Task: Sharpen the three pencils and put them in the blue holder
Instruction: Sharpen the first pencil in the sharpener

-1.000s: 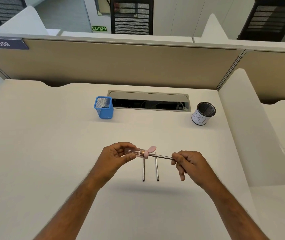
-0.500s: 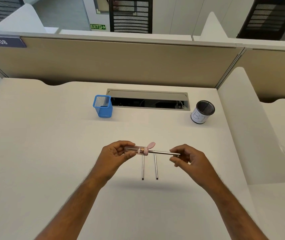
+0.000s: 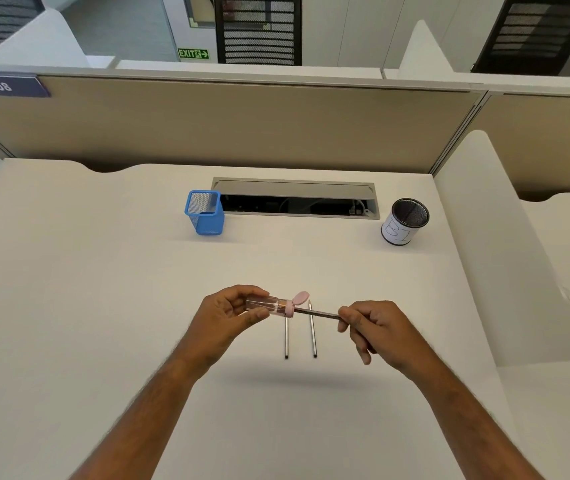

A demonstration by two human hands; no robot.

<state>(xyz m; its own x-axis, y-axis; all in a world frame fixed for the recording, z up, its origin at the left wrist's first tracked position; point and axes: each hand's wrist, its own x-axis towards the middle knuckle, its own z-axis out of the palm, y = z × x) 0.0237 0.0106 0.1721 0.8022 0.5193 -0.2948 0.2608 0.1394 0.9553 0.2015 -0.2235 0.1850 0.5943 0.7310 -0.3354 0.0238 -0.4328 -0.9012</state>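
Above the desk's middle, my left hand (image 3: 228,315) grips a clear tube-shaped sharpener (image 3: 271,305) with a pink cap flipped open. My right hand (image 3: 377,329) pinches a dark pencil (image 3: 318,312) whose tip sits inside the sharpener's pink end. Two more pencils lie side by side on the desk below: the left pencil (image 3: 286,339) and the right pencil (image 3: 312,332), whose point faces away from me. The blue mesh holder (image 3: 204,213) stands upright at the back left, with nothing visible inside it.
A black mesh cup with a white label (image 3: 404,221) stands at the back right. An open cable tray (image 3: 297,202) runs along the desk's rear between the two holders. A beige partition (image 3: 242,126) closes the back, and a white divider panel (image 3: 505,258) borders the right side.
My right hand loosened and shifted its fingers on the pencil half a second ago, and now pinches it again with fingers curled. The sharpener and left hand have stayed put.
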